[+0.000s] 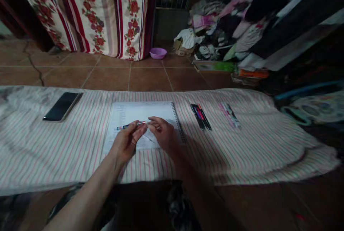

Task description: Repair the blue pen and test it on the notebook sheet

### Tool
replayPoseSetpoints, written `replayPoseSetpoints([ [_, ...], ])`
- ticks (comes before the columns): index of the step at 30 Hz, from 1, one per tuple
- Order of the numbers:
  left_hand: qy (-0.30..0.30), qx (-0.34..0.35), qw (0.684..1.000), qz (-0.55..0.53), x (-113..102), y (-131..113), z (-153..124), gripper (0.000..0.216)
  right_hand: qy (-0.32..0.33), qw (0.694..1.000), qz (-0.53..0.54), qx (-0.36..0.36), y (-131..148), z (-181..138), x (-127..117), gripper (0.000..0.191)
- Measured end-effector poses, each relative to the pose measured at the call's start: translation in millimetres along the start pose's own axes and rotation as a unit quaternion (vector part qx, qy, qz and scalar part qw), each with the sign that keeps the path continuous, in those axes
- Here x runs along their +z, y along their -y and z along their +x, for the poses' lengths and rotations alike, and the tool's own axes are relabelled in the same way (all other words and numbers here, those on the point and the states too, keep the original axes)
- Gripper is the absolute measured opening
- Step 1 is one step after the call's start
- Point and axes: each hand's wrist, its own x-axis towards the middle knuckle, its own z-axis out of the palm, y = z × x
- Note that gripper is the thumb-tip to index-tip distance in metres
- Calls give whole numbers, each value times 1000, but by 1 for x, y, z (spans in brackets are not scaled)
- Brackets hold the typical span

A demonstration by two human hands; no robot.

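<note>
Over an open spiral notebook [139, 108] my two hands meet at a pen [123, 127]. My left hand [129, 139] is closed around the pen, which lies nearly level with its blue-and-white end pointing left. The pinched fingers of my right hand [162, 132] are at the other end of the pen, by its pale tip; their exact contact is hard to make out. Beneath the hands, a thin dark stick like a pen refill [148, 138] lies on the page, partly hidden.
A phone [62, 106] lies left on the striped cloth [88, 145]. Several dark pens [201, 117] lie right of the notebook, with pink and grey pens [229, 115] farther right. Beyond are a purple basin [158, 53], a floral curtain [91, 12] and heaped clothes [228, 19].
</note>
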Motion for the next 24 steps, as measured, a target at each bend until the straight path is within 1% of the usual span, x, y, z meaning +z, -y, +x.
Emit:
replayPoseSetpoints([
  [4, -5, -1, 1000, 12, 3, 0, 0, 19, 3, 1000, -9, -11, 1, 2, 4, 21],
  [8, 3, 3, 1000, 29, 3, 1, 1, 18, -10, 999, -17, -26, 1, 2, 5, 15],
  [12, 16, 6, 998, 52, 3, 1, 0, 17, -22, 1000, 3, -10, 4, 2, 5, 12],
  [16, 6, -5, 998, 64, 4, 0, -2, 20, -43, 997, 51, 28, 6, 4, 4, 17],
  [21, 8, -2, 997, 79, 3, 2, -1, 16, -79, 989, 116, 42, 5, 7, 0, 23],
  [24, 5, 5, 997, 82, 3, 2, -1, 16, -109, 985, 127, 51, 4, 9, -5, 27],
])
